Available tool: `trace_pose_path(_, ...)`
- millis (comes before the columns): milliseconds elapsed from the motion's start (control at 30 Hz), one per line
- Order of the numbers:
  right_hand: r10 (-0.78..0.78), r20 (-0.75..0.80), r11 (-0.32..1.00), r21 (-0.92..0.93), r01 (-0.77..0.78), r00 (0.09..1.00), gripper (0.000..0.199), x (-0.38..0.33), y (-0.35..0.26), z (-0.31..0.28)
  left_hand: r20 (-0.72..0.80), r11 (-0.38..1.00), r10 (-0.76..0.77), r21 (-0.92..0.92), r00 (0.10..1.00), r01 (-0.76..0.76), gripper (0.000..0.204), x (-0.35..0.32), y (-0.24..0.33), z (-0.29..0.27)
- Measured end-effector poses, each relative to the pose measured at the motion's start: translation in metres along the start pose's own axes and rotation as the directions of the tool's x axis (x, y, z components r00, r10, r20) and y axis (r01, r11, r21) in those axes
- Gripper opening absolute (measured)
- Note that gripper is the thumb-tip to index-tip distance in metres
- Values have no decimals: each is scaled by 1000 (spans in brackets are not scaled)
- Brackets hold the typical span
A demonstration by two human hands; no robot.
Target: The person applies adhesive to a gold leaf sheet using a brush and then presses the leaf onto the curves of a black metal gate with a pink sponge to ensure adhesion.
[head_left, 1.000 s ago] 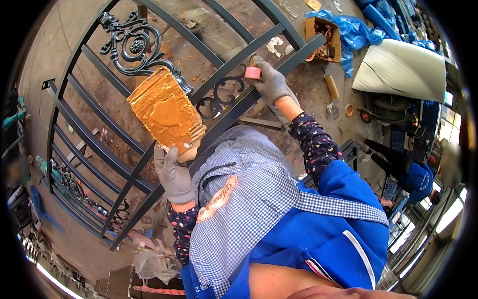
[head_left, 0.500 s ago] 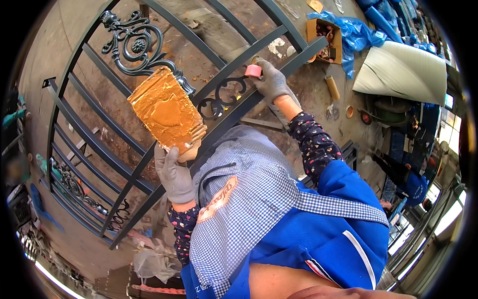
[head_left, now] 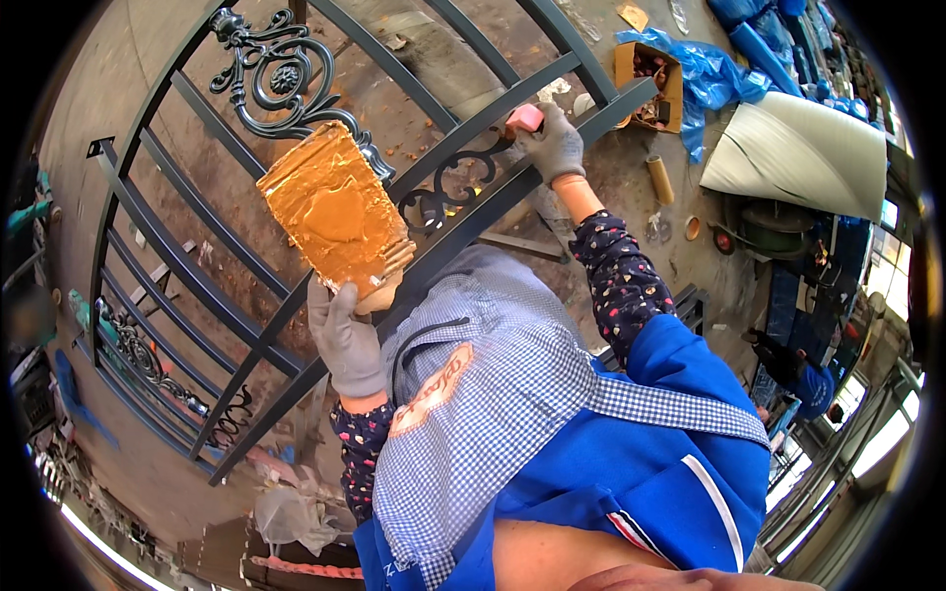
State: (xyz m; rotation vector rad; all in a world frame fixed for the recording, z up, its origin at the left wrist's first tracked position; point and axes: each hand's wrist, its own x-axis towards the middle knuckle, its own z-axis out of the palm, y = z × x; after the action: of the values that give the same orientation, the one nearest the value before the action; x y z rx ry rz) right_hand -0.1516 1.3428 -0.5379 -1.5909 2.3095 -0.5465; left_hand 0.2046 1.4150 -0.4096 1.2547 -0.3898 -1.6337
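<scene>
Pink block (head_left: pixel 525 118), pinched by right fingers (head_left: pixel 554 128), has shifted along the railing (head_left: pixel 498 206); left fingers (head_left: pixel 342 303) clasp gold-smeared board (head_left: pixel 340 212).

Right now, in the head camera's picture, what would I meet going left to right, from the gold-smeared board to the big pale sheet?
Left hand holding the gold-smeared board → right hand holding a pink block → open cardboard box → big pale sheet.
</scene>
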Motion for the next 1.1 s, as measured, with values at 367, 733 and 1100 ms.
trace_pose_path(367, -320, 181, 945, -9, 327, 930, 41, -36, -11, 2, -24, 1000, 9, -21, 1000, -9, 41, -4, -2, 2)
trace_pose_path(733, -248, 51, 967, -48, 250, 967, 42, -30, -9, 8, -58, 999, 27, -21, 998, -28, 43, -10, -3, 3)
trace_pose_path(1100, -35, -7, 996, -80, 34, 999, 42, -7, -15, 18, -50, 1000, 17, -19, 999, -18, 45, -10, -8, -4)
